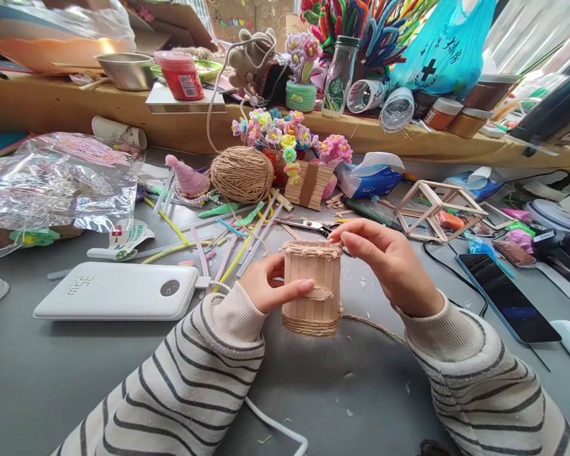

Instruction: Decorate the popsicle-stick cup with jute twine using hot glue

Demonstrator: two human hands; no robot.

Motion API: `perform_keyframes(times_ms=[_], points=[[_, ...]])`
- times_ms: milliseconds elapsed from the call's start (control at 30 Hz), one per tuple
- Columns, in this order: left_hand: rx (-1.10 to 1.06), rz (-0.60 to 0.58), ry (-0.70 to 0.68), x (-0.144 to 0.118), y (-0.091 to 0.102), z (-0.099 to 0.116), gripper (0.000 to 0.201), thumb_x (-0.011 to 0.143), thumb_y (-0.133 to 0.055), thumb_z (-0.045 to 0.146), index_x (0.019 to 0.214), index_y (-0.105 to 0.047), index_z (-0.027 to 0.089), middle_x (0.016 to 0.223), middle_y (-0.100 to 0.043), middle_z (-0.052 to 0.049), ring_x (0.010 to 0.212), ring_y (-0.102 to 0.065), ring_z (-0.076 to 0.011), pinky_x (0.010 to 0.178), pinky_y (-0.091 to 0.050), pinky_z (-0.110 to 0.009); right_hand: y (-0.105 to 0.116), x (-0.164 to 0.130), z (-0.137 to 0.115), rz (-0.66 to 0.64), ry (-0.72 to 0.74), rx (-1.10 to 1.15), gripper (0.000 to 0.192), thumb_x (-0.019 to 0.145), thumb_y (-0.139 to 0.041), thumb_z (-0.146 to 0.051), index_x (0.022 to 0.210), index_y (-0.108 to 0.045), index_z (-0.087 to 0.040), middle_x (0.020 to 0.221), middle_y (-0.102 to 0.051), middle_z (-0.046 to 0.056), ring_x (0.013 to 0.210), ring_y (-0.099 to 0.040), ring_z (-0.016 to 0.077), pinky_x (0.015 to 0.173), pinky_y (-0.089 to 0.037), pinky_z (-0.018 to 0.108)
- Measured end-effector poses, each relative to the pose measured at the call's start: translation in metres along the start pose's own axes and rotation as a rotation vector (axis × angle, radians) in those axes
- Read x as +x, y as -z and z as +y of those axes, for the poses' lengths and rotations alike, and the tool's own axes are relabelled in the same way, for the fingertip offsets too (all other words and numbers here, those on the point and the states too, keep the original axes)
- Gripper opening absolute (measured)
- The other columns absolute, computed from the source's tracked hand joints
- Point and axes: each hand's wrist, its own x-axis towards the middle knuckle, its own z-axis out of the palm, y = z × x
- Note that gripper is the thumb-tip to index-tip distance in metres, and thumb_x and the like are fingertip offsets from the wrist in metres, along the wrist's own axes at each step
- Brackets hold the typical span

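A small cup of upright wooden craft sticks [300, 310], with twine wound about its top and bottom, is held above the grey table. My left hand [268, 286] grips it from the left, thumb across the front beside a short frayed strip of twine. At the upper right rim is my right hand [393, 269], its thumb and fingertips drawn together in a pinch. What they pinch, if anything, is too small to make out. A strand of twine [373, 325] runs from behind the cup's lower right side and passes under my right wrist.
A white power bank [118, 291] lies at left, a phone [509, 296] at right. Behind the cup are scissors [308, 225], glue sticks, a twine ball [242, 173] and a wooden stick frame [439, 210]. A ledge [180, 126] with jars and a bottle crosses the back.
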Motion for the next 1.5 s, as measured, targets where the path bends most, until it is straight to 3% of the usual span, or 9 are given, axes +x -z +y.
perform_keyframes(times_ms=[667, 767, 867, 1033, 1167, 1267, 1367, 1500], points=[[0.014, 0.017, -0.017, 0.000, -0.001, 0.002, 0.065, 0.058, -0.072, 0.050, 0.110, -0.060, 0.013, 0.104, -0.068, -0.011, 0.100, -0.061, -0.0291, 0.082, -0.051, -0.038, -0.002, 0.000, -0.001, -0.024, 0.013, -0.072, 0.020, 0.074, -0.065, -0.040, 0.080, -0.064, -0.021, 0.085, -0.064, 0.001, 0.081, -0.058, 0.0143, 0.068, -0.045, 0.026], [0.012, 0.033, -0.019, 0.000, -0.001, -0.001, 0.067, 0.057, -0.073, 0.051, 0.111, -0.059, 0.013, 0.105, -0.067, -0.012, 0.101, -0.061, -0.0298, 0.083, -0.051, -0.039, -0.002, 0.000, 0.002, 0.034, 0.023, -0.048, 0.019, 0.078, -0.062, -0.040, 0.081, -0.064, -0.021, 0.086, -0.064, 0.001, 0.081, -0.057, 0.0133, 0.068, -0.045, 0.025], [-0.019, 0.091, -0.059, 0.002, -0.001, -0.005, 0.074, 0.055, -0.075, 0.050, 0.115, -0.054, 0.012, 0.110, -0.064, -0.014, 0.105, -0.058, -0.0311, 0.087, -0.049, -0.041, 0.000, 0.001, 0.006, 0.147, 0.059, -0.018, 0.023, 0.084, -0.053, -0.043, 0.081, -0.064, -0.023, 0.085, -0.063, 0.000, 0.080, -0.056, 0.0121, 0.071, -0.043, 0.025], [-0.025, 0.301, -0.253, 0.004, 0.001, -0.005, 0.084, 0.054, -0.079, 0.040, 0.125, -0.043, 0.013, 0.125, -0.055, -0.015, 0.118, -0.049, -0.0302, 0.096, -0.044, -0.036, 0.003, 0.002, 0.009, 0.212, 0.120, -0.006, 0.039, 0.087, -0.047, -0.043, 0.057, -0.056, -0.020, 0.070, -0.060, 0.000, 0.074, -0.055, 0.0126, 0.072, -0.042, 0.027], [-0.053, 0.343, -0.341, 0.005, 0.001, -0.005, 0.081, 0.057, -0.078, 0.036, 0.124, -0.041, 0.010, 0.125, -0.054, -0.017, 0.115, -0.052, -0.0287, 0.097, -0.043, -0.037, 0.004, -0.001, 0.005, 0.045, 0.205, 0.001, 0.031, 0.089, -0.044, -0.040, 0.073, -0.063, -0.021, 0.073, -0.062, 0.001, 0.073, -0.057, 0.0136, 0.072, -0.043, 0.029], [-0.047, 0.361, -0.372, 0.006, 0.000, -0.007, 0.079, 0.056, -0.078, 0.035, 0.122, -0.044, 0.009, 0.122, -0.056, -0.018, 0.113, -0.054, -0.0297, 0.095, -0.045, -0.039, 0.001, -0.003, 0.003, 0.005, 0.285, -0.033, 0.011, 0.080, -0.061, -0.028, 0.090, -0.059, -0.024, 0.079, -0.058, -0.002, 0.072, -0.055, 0.0122, 0.071, -0.045, 0.029], [-0.058, 0.341, -0.343, 0.005, -0.001, -0.008, 0.082, 0.056, -0.078, 0.037, 0.125, -0.043, 0.010, 0.121, -0.058, -0.016, 0.111, -0.055, -0.0297, 0.093, -0.047, -0.040, -0.004, -0.006, 0.001, 0.081, 0.389, -0.091, 0.043, 0.071, -0.066, -0.011, 0.108, -0.050, -0.027, 0.078, -0.051, -0.005, 0.071, -0.051, 0.0106, 0.076, -0.046, 0.031], [-0.037, 0.286, -0.310, 0.004, 0.000, -0.008, 0.082, 0.056, -0.077, 0.039, 0.126, -0.043, 0.011, 0.121, -0.058, -0.015, 0.110, -0.056, -0.0296, 0.091, -0.049, -0.038, -0.012, -0.011, -0.002, 0.068, 0.561, -0.241, 0.061, 0.070, -0.062, -0.004, 0.123, -0.043, -0.026, 0.077, -0.055, -0.004, 0.083, -0.056, 0.0151, 0.093, -0.042, 0.040]])
